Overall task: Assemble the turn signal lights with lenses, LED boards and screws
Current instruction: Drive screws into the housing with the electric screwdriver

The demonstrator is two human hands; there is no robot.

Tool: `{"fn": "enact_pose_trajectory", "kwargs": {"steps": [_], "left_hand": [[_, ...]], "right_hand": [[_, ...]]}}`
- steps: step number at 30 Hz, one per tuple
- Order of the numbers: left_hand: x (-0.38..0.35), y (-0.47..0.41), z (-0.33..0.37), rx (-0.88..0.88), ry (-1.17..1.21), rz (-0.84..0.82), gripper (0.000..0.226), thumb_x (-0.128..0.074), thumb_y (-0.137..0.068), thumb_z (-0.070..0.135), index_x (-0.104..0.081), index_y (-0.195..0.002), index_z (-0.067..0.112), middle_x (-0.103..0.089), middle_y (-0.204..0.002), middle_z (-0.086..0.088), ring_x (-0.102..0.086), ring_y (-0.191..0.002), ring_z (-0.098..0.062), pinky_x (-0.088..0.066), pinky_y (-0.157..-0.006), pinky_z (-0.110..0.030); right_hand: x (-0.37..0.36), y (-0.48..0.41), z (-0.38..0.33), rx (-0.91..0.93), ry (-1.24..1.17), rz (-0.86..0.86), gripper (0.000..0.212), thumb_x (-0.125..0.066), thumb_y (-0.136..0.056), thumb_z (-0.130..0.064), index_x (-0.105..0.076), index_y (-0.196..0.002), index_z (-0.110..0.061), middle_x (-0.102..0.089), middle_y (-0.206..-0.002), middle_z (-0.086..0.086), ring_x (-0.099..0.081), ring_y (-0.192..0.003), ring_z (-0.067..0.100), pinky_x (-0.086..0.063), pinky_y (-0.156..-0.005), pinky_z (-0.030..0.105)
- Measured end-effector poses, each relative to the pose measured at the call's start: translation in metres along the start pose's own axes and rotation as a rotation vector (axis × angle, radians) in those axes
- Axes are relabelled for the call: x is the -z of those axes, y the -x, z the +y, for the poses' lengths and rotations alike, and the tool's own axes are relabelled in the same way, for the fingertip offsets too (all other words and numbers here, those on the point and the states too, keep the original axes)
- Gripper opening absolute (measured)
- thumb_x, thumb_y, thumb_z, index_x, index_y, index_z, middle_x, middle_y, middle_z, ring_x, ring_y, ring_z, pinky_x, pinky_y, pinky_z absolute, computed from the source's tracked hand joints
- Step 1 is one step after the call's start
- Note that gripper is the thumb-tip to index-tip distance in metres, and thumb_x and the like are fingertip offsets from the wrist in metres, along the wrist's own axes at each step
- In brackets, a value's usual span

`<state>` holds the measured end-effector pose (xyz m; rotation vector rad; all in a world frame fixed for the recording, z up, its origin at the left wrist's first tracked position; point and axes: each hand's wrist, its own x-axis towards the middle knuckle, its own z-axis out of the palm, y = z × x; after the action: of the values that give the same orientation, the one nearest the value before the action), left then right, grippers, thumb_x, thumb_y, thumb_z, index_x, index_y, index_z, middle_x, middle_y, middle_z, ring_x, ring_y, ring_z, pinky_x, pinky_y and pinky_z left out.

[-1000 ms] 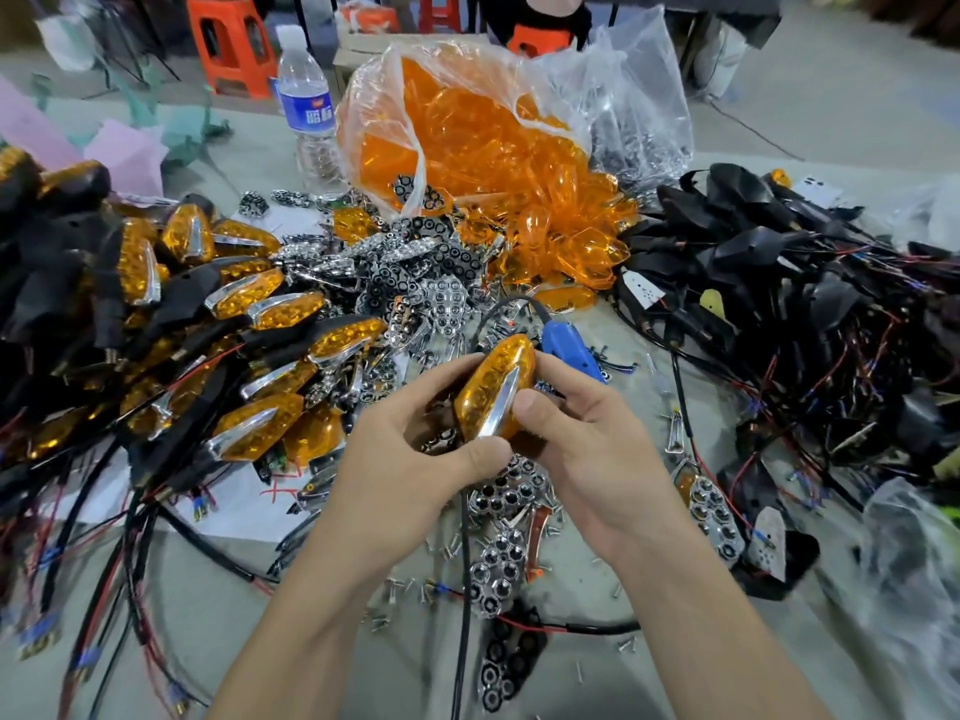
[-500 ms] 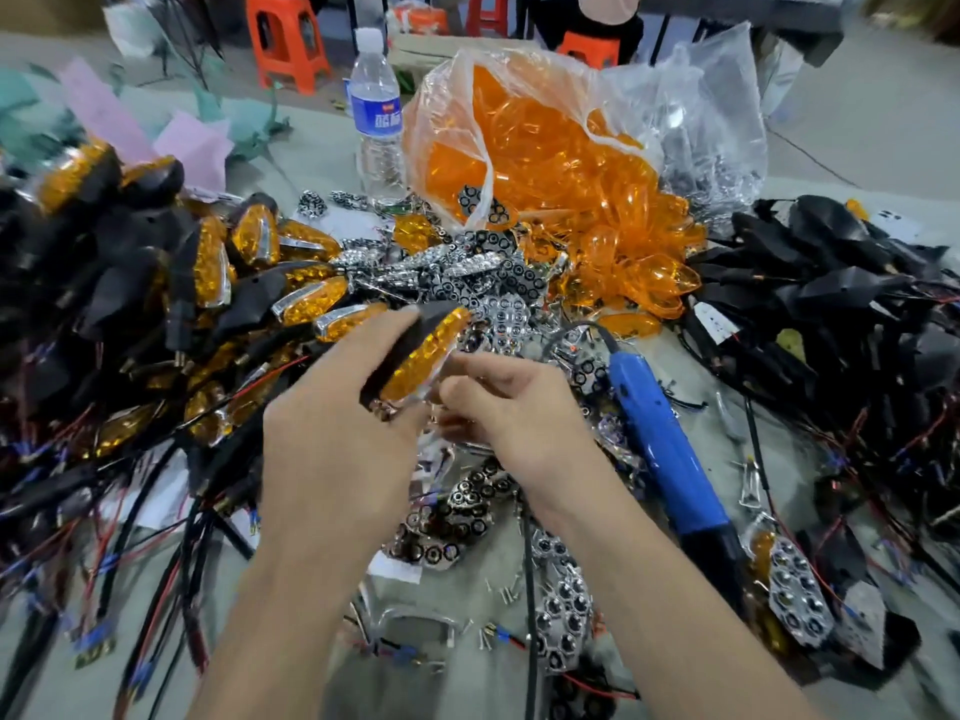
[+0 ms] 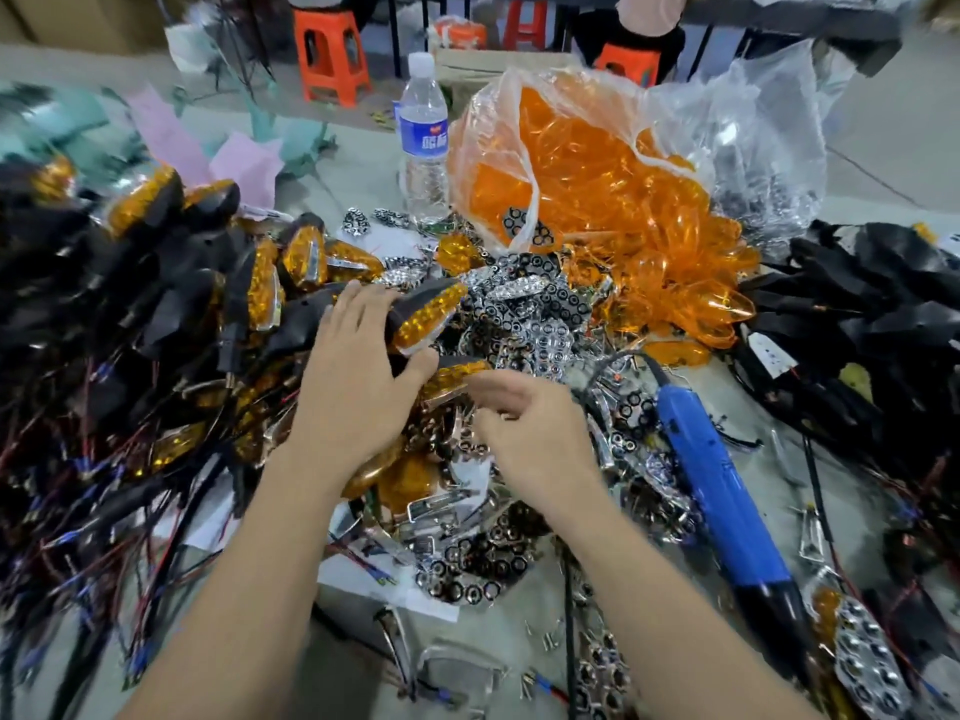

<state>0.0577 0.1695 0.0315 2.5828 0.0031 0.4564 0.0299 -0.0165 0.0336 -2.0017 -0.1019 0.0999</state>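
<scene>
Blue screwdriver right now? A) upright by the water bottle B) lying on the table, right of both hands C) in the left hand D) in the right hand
B: the blue screwdriver lies flat on the table, right of the right hand, untouched; the left hand holds a turn signal light.

left hand (image 3: 358, 392): palm down, grip on turn signal light (image 3: 428, 317) | right hand (image 3: 535, 433): blurred, fingers seemingly loosely curled
</scene>
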Motion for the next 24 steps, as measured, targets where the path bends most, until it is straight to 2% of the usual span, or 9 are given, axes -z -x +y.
{"fn": "enact_pose_trajectory", "kwargs": {"steps": [2, 4, 6, 8, 11, 13, 17, 20, 24], "left_hand": [[0.006, 0.002, 0.002, -0.006, -0.074, -0.019, 0.086, -0.071, -0.088, 0.050, -0.029, -0.158, 0.025, -0.033, -0.166, 0.000, -0.016, -0.158, -0.019, -0.005, -0.128, -0.039], [0.011, 0.009, 0.011, -0.040, -0.097, -0.013, 0.098, -0.082, -0.080, 0.046, -0.026, -0.159, 0.029, -0.032, -0.167, 0.001, -0.015, -0.159, -0.019, -0.001, -0.127, -0.038], [0.014, 0.018, 0.023, -0.064, -0.098, -0.023, 0.101, -0.088, -0.076, 0.041, -0.030, -0.158, 0.030, -0.034, -0.166, 0.001, -0.015, -0.159, -0.020, -0.001, -0.128, -0.039], [0.015, 0.026, 0.033, -0.046, -0.077, -0.031, 0.101, -0.090, -0.075, 0.037, -0.034, -0.158, 0.029, -0.036, -0.165, 0.001, -0.016, -0.158, -0.019, -0.004, -0.130, -0.041], [0.019, 0.041, 0.043, -0.002, -0.012, 0.013, 0.093, -0.088, -0.078, 0.033, -0.039, -0.156, 0.028, -0.037, -0.164, 0.002, -0.017, -0.157, -0.017, -0.008, -0.131, -0.042], [0.019, 0.055, 0.053, -0.011, 0.065, 0.112, 0.077, -0.084, -0.082, 0.029, -0.048, -0.151, 0.024, -0.046, -0.158, 0.002, -0.027, -0.154, -0.017, -0.018, -0.129, -0.044], [0.008, 0.083, 0.086, -0.025, 0.252, 0.150, 0.042, -0.073, -0.089, 0.031, -0.067, -0.131, 0.030, -0.063, -0.127, 0.020, -0.053, -0.123, 0.001, -0.039, -0.110, -0.027], [-0.009, 0.096, 0.110, 0.037, 0.414, -0.054, 0.050, -0.077, -0.088, 0.030, -0.064, -0.135, 0.041, -0.056, -0.121, 0.035, -0.050, -0.112, 0.017, -0.033, -0.098, -0.003], [-0.027, 0.098, 0.133, 0.023, 0.531, -0.263, 0.060, -0.075, -0.081, 0.036, -0.059, -0.137, 0.052, -0.064, -0.121, 0.036, -0.060, -0.105, 0.013, -0.040, -0.086, 0.000]], "right_hand": [[0.019, -0.013, 0.005, 0.058, 0.253, 0.062, 0.046, -0.062, -0.094, -0.006, -0.069, -0.131, -0.032, -0.068, -0.122, -0.020, -0.065, -0.095, -0.012, -0.053, -0.089, 0.012], [0.032, -0.033, 0.009, 0.092, 0.570, -0.045, 0.063, -0.059, -0.091, 0.003, -0.054, -0.149, -0.020, -0.052, -0.151, 0.006, -0.056, -0.130, 0.017, -0.045, -0.111, 0.031], [0.034, -0.048, 0.011, 0.117, 0.757, -0.213, 0.085, -0.059, -0.087, 0.011, -0.032, -0.161, -0.020, -0.026, -0.168, 0.010, -0.026, -0.153, 0.030, -0.026, -0.124, 0.040], [0.030, -0.054, 0.017, 0.119, 0.782, -0.235, 0.088, -0.062, -0.089, 0.009, -0.027, -0.162, -0.024, -0.029, -0.167, 0.007, -0.028, -0.153, 0.029, -0.030, -0.122, 0.041], [0.028, -0.049, 0.029, 0.145, 0.768, -0.048, 0.040, -0.063, -0.095, -0.002, -0.064, -0.129, -0.023, -0.069, -0.124, 0.008, -0.065, -0.109, 0.028, -0.057, -0.088, 0.041], [0.033, -0.040, 0.030, 0.146, 0.747, 0.001, 0.016, -0.061, -0.099, -0.009, -0.071, -0.101, -0.021, -0.073, -0.090, 0.004, -0.065, -0.079, 0.024, -0.056, -0.069, 0.037], [0.052, -0.011, 0.027, 0.107, 0.263, 0.094, 0.014, -0.070, -0.097, -0.023, -0.075, -0.084, -0.026, -0.071, -0.070, -0.008, -0.055, -0.053, 0.007, -0.049, -0.054, 0.028], [0.070, 0.019, 0.027, 0.073, 0.034, 0.060, 0.026, -0.073, -0.088, -0.027, -0.064, -0.064, -0.025, -0.054, -0.049, -0.012, -0.040, -0.043, 0.004, -0.036, -0.044, 0.025], [0.091, 0.054, 0.031, -0.042, -0.091, -0.010, 0.021, -0.062, -0.089, -0.040, -0.071, -0.070, -0.037, -0.061, -0.056, -0.016, -0.052, -0.051, 0.002, -0.043, -0.055, 0.025]]}}
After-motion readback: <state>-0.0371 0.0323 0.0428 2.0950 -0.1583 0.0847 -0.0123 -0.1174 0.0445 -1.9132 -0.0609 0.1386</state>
